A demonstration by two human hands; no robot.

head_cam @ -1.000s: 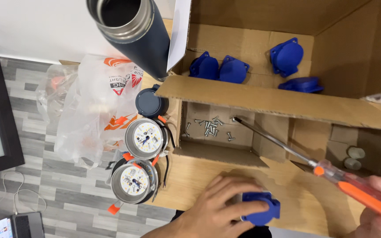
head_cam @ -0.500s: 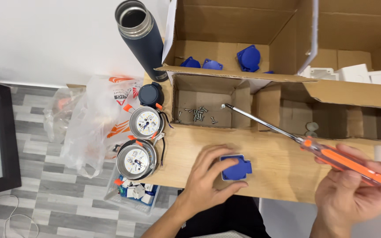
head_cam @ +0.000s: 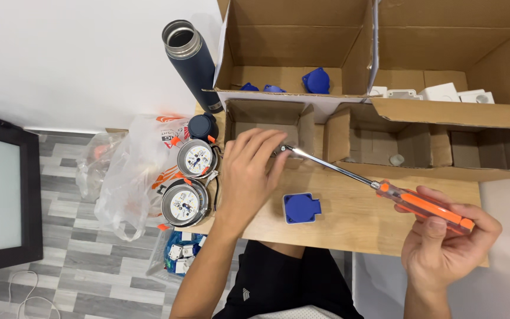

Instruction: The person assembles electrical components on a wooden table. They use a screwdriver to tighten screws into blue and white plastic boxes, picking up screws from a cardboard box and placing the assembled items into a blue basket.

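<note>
The right hand (head_cam: 444,242) grips the orange-handled screwdriver (head_cam: 379,188), its shaft slanting up-left until the tip meets the fingers of the left hand (head_cam: 249,171), loosely spread (holding nothing visible) at the small cardboard box (head_cam: 267,121), the blue socket cover (head_cam: 301,207) lying flat on the table (head_cam: 355,218) between both hands, nearer the left.

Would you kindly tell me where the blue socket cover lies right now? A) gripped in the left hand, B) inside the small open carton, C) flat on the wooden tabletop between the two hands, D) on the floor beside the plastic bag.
C: the blue socket cover lies flat on the wooden tabletop, apart from the left hand and the right hand, which grips the orange-handled screwdriver.
</note>
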